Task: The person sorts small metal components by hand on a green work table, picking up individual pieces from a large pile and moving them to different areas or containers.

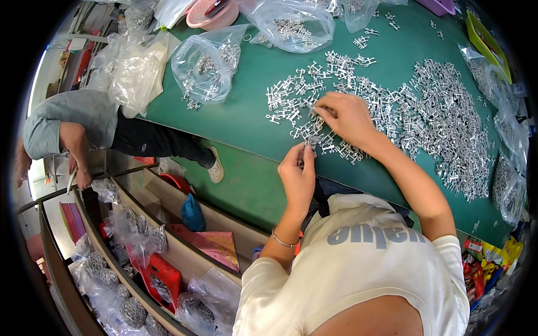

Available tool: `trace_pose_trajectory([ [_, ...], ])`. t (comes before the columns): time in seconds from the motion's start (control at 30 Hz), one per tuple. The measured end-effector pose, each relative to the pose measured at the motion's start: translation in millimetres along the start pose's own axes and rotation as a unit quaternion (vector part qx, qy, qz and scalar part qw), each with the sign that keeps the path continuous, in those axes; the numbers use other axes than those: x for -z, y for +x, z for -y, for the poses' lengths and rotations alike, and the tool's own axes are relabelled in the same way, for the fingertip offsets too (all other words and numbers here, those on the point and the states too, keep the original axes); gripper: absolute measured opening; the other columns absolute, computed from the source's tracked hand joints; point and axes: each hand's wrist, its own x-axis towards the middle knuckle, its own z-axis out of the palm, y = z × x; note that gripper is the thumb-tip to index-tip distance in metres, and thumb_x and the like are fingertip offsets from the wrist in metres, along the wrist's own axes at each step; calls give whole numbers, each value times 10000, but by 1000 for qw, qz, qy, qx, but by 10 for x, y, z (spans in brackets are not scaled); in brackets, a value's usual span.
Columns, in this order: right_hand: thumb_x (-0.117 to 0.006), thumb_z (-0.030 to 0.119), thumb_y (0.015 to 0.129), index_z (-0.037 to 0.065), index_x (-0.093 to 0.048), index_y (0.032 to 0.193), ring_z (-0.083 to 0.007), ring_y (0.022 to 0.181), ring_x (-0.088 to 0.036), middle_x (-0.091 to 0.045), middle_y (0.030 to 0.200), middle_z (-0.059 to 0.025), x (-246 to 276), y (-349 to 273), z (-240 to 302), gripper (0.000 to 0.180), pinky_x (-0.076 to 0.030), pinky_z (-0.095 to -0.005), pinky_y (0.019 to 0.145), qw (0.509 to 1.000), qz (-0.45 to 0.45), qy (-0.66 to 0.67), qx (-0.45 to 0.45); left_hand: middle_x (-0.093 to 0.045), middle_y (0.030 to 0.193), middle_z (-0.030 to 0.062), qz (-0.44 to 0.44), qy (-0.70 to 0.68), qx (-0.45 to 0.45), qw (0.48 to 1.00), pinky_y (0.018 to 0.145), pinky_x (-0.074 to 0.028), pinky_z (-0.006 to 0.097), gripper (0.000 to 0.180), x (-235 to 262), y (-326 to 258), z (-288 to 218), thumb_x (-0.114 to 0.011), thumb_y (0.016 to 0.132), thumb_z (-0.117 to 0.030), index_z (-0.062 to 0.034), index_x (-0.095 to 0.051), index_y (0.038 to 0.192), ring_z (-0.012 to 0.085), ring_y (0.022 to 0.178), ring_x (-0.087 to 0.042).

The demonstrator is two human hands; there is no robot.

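A wide spread of small silver metal parts covers the green table. My right hand rests on the near end of that spread and pinches one small metal part between its fingertips. My left hand hovers at the table's front edge, fingers closed around another small metal part. A thin bracelet circles my left wrist. My white shirt fills the lower part of the view.
Clear plastic bags of metal parts lie at the table's far left and along its right edge. A pink bowl sits at the back. Another person sits at left. Below are shelves with bagged parts and red boxes.
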Motion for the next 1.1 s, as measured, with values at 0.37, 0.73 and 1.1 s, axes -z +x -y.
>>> trace_pose_trajectory([
  [0.37,-563,156,849,25,-570,881,-26,417,-373,-490,652,19,423,-262,-91,135,-263,-179,375,823,58,492,-277,-617,702,51,43,-35,20,998,476,-368,186,160,-134,116,-40,-542,843,-56,65,-596,933,35,549,-469],
  [0.73,-598,33,762,36,-622,869,-156,634,-567,-607,855,-73,358,-560,5,110,-431,-249,503,993,-52,37,97,-575,815,36,203,-197,36,958,476,-342,182,315,-186,174,-377,-514,864,-81,16,-498,1164,53,578,-445],
  [1.1,-510,140,885,-3,-581,1000,-27,453,-414,-576,771,-27,544,-555,134,197,-316,-179,391,822,121,480,-282,-615,861,81,259,-271,73,924,490,-339,176,287,-160,147,-419,-503,839,1,31,-531,1123,43,586,-449],
])
